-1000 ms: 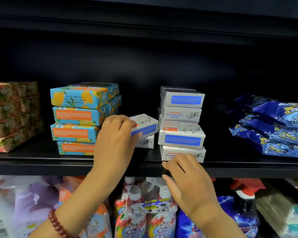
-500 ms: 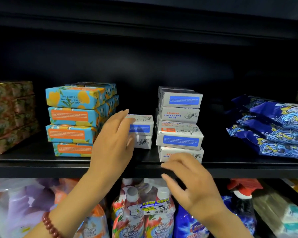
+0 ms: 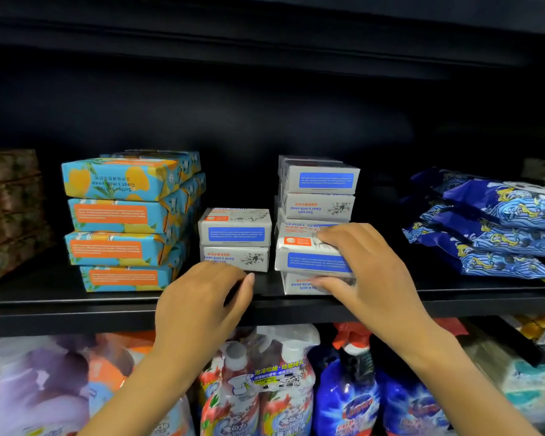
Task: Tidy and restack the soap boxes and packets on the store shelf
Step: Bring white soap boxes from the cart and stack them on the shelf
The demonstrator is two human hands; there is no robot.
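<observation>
Right hand (image 3: 372,278) pinches a jutting box (image 3: 309,259) — fingers on top, thumb under.
It sits second from bottom in the tall stack (image 3: 323,180) on the shelf (image 3: 60,306), probably gripped to square it up; left hand (image 3: 202,303) hovers loosely curled and empty, just before the short stack (image 3: 235,234).

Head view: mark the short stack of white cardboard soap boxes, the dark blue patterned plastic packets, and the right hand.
Short stack of white cardboard soap boxes (image 3: 236,234): head view, top box's blue label.
Dark blue patterned plastic packets (image 3: 491,236): head view, middle packet's face.
Right hand (image 3: 378,275): head view, its back.
</observation>
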